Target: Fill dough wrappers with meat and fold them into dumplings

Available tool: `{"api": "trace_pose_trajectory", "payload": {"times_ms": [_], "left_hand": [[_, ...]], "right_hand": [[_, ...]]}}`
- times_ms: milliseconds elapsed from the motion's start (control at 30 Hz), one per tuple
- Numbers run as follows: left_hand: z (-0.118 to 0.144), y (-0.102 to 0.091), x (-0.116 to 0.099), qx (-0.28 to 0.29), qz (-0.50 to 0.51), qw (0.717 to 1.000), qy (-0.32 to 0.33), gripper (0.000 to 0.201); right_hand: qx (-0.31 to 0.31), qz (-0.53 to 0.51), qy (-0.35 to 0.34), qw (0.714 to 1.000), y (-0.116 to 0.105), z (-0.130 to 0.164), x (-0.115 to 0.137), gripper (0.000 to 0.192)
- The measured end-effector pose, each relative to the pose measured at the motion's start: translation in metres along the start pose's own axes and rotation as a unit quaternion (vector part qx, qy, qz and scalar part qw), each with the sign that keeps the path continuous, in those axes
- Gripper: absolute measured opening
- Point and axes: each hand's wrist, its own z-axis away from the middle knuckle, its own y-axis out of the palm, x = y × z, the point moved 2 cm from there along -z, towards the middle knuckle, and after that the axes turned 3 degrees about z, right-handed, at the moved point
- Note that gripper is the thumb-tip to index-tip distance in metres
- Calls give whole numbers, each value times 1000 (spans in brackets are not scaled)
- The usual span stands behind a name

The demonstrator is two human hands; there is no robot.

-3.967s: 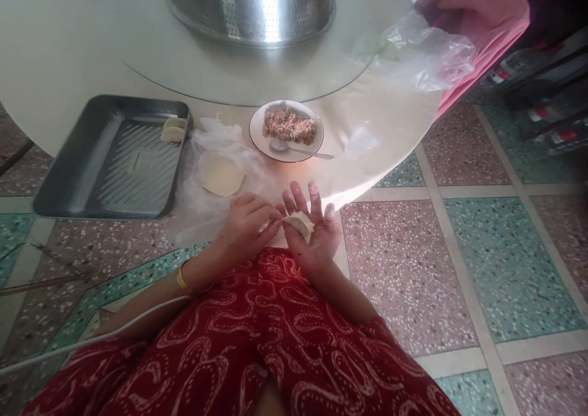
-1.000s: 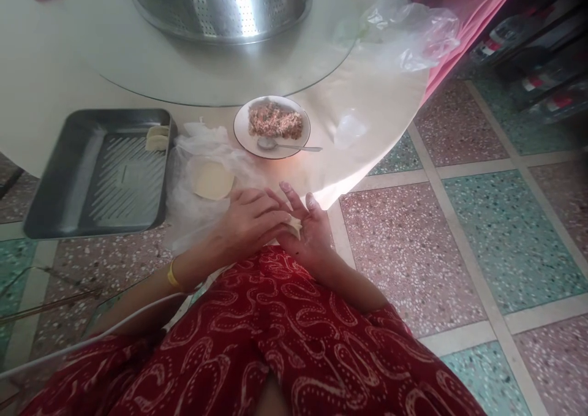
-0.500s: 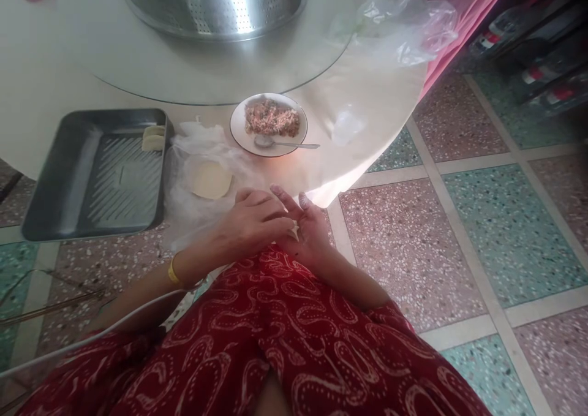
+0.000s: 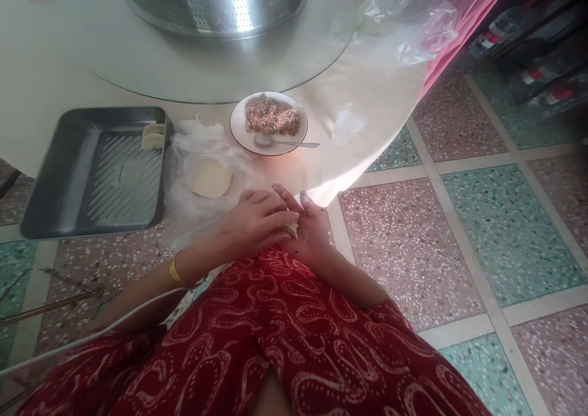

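Observation:
A pale dumpling [image 4: 292,227], mostly hidden by fingers, is between my two hands just past the table edge. My left hand [image 4: 260,219] reaches over it from the left, its fingers curled on the dough. Beneath and beside it, my right hand [image 4: 312,229] cradles the dumpling, with flour on its thumb and a finger that point upward. A round stack of dumpling wrappers [image 4: 211,179] lies on a crumpled plastic bag [image 4: 184,211] near my left hand. Beyond the hands sits a white plate [image 4: 237,125] of minced filling [image 4: 272,117] with a spoon [image 4: 294,144] resting across it.
At the left, a dark baking pan [image 4: 50,177] holds a few folded dumplings [image 4: 153,137] in its far right corner. A perforated steel steamer [image 4: 215,5] stands on the glass turntable [image 4: 197,76]. A clear bag [image 4: 408,24] lies at the far right; bottles stand beyond.
The left fingers have shifted slightly along the dumpling, and a bit more of its edge shows. Both hands otherwise stay where they were.

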Motion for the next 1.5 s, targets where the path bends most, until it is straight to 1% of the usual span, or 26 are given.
{"api": "trace_pose_trajectory", "payload": {"times_ms": [100, 233, 400, 500, 600, 700, 767, 833, 900, 967, 1033, 1133, 1267, 1333, 1400, 1500], "left_hand": [[0, 2, -2, 10, 1, 1000, -5, 17], [0, 3, -2, 16, -24, 1000, 9, 20], [0, 4, -2, 54, -51, 997, 17, 21], [-2, 5, -3, 48, -56, 997, 18, 21], [-5, 6, -5, 41, -48, 998, 25, 22], [-7, 6, -6, 14, -35, 998, 47, 19], [-6, 4, -6, -22, -38, 998, 53, 24], [-2, 2, -5, -50, -52, 996, 45, 34], [2, 0, -4, -67, -65, 995, 23, 37], [6, -1, -4, -78, -67, 995, 2, 35], [7, 0, -4, -88, -61, 994, -11, 28], [7, 1, -5, -102, -56, 993, -16, 19], [10, 0, -5, -125, -84, 988, -18, 26], [13, -2, -4, -143, -110, 983, -17, 23], [16, -3, -3, -154, -129, 980, -14, 19], [20, -5, -3, -148, -146, 978, -8, 25]], "right_hand": [[25, -67, 30, 997, 1, -1, -1, 48], [32, -88, 53, 994, 2, -1, -1, 51], [35, -112, 57, 991, 3, 1, -1, 50], [33, -115, 50, 992, 3, 1, 0, 50], [18, -91, 42, 995, 4, 0, 1, 51], [9, -60, 29, 998, 5, 0, 3, 53], [6, -50, 21, 998, 5, 2, 5, 55], [2, -50, 15, 999, 6, 3, 8, 56], [7, -61, 6, 998, 7, 5, 10, 55], [18, -69, -4, 997, 8, 5, 11, 52], [19, -66, -11, 998, 8, 5, 11, 50], [16, -59, -17, 998, 7, 4, 10, 49], [35, -81, -17, 996, 6, 4, 9, 48], [36, -84, -17, 996, 6, 3, 9, 48], [36, -69, -23, 997, 7, 3, 9, 48], [34, -26, -36, 998, 9, 1, 9, 50]]}}
